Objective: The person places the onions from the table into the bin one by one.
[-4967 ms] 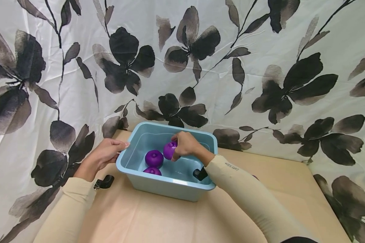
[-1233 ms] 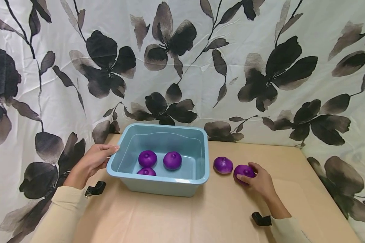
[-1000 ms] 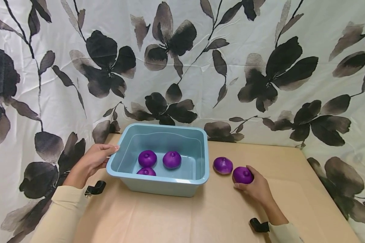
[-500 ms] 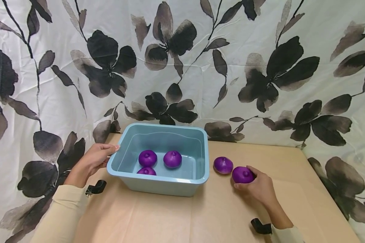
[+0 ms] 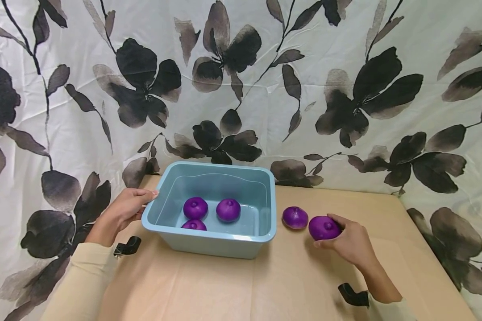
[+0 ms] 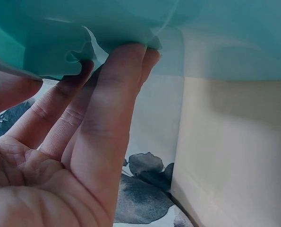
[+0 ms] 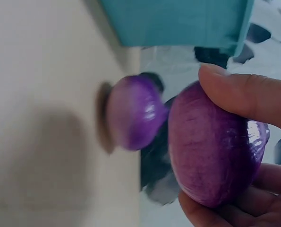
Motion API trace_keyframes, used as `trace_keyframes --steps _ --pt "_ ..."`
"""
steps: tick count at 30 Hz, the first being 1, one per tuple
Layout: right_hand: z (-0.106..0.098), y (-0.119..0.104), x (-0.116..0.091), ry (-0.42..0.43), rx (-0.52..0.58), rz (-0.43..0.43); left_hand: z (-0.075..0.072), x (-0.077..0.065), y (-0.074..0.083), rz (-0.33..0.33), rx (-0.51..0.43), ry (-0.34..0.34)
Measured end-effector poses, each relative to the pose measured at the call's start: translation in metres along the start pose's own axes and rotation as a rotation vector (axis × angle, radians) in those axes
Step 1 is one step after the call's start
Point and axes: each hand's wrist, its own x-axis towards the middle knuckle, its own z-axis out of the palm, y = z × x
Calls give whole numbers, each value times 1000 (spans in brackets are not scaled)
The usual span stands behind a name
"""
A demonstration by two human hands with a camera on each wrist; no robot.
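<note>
My left hand (image 5: 126, 209) grips the left rim of a light blue plastic bin (image 5: 213, 245), thumb on top and fingers underneath. Three glossy purple onions lie in the bin: one at the left (image 5: 195, 208), one nearer the middle (image 5: 228, 210), and one at the front (image 5: 194, 225), partly hidden by the front wall. To the bin's right, my right hand (image 5: 351, 243) holds another purple onion (image 5: 324, 228) between thumb and fingers. The right wrist view shows this onion (image 7: 211, 146) raised off the table. Just left of it, a second loose onion (image 5: 295, 218) sits on the table.
The table (image 5: 209, 290) has a tan cover. Behind it hangs a white curtain (image 5: 297, 40) with dark floral print, close to the bin's back rim. Both wrists wear small black camera mounts, such as the right one (image 5: 353, 295).
Five seconds ago my right hand held an onion inside the bin; that onion now lies there. The hand moved right, took hold of another and raised it slightly. My left hand kept the rim.
</note>
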Motion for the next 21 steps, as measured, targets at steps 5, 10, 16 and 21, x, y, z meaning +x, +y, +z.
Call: trace_keyframes --steps 5,10,16,21 --pt "-12 -24 -1 -46 -4 -60 0 1 -1 5 -6 -6" --pt "-23 -52 0 -97 25 -120 0 -1 -1 11 -10 -2" --pt "-32 -79 0 -127 43 -164 0 -1 0 16 -9 -1" --pt "-37 -98 -2 -151 63 -200 -1 0 -1 16 0 8"
